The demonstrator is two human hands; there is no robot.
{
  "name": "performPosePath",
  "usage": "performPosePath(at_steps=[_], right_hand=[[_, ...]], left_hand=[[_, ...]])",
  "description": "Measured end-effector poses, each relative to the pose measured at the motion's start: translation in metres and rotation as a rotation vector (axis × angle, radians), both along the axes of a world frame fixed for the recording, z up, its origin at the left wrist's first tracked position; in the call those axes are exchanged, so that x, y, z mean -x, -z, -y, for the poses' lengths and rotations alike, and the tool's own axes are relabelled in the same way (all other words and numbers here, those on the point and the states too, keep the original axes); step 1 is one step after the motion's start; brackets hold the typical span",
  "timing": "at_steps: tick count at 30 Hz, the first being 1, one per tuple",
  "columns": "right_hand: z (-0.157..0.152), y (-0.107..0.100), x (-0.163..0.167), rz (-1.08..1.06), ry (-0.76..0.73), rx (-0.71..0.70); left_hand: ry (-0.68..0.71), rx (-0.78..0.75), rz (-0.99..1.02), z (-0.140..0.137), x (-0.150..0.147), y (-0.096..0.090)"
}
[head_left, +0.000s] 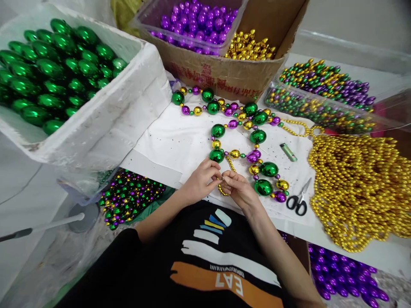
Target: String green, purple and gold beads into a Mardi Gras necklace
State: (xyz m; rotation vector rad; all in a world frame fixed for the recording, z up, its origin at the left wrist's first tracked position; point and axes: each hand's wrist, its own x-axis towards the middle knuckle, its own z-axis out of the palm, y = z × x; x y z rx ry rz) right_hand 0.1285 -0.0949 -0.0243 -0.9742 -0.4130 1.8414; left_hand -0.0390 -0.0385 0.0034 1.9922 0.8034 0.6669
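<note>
My left hand point(202, 179) and my right hand point(238, 188) meet at the table's front edge, fingertips pinched close together. Between them runs a thin gold bead strand point(230, 163), with a short loop hanging below the fingers. The exact spot they pinch is partly hidden by the fingers. Just beyond lies a necklace of large green, gold and purple beads point(257, 137), to which the gold strand seems to lead. Right of the necklace are a green lighter point(288, 152) and black-handled scissors point(299, 202), lying with blades apart.
A white foam box point(141, 81) of big green beads stands left. Behind are a cardboard box point(205, 72) with gold beads and a clear tub of purple beads point(199, 19). Right lie a mixed-bead tub point(321, 98) and heaped gold bead strands point(359, 188). More mixed beads point(128, 192) sit below left.
</note>
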Motion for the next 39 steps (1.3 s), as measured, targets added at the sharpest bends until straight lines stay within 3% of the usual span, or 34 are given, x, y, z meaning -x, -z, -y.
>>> performPosePath(at_steps=[5, 13, 16, 22, 29, 32, 36, 39], right_hand=[[0.003, 0.006, 0.0, 0.038, 0.005, -0.004], [0.007, 0.005, 0.001, 0.177, 0.04, -0.003], [0.007, 0.002, 0.003, 0.242, 0.057, -0.039], [0.007, 0.001, 0.002, 0.269, 0.063, -0.02], [0.009, 0.005, 0.008, 0.234, 0.064, -0.002], [0.01, 0.007, 0.011, 0.261, 0.09, -0.01], [0.011, 0.012, 0.014, 0.336, 0.11, -0.032], [0.012, 0.017, 0.016, 0.377, 0.127, -0.056]], left_hand=[[-0.061, 0.018, -0.046, 0.006, 0.0, 0.002], [0.015, 0.441, -0.062, -0.001, 0.001, -0.006], [0.09, 0.528, -0.028, -0.004, 0.002, -0.008], [0.122, 0.46, 0.035, -0.003, 0.001, -0.004], [-0.017, 0.247, -0.135, 0.002, -0.005, 0.007], [-0.003, 0.201, -0.149, 0.0, -0.003, 0.009], [-0.015, 0.198, -0.178, -0.003, -0.001, 0.008], [-0.004, 0.305, -0.192, -0.004, -0.001, 0.006]])
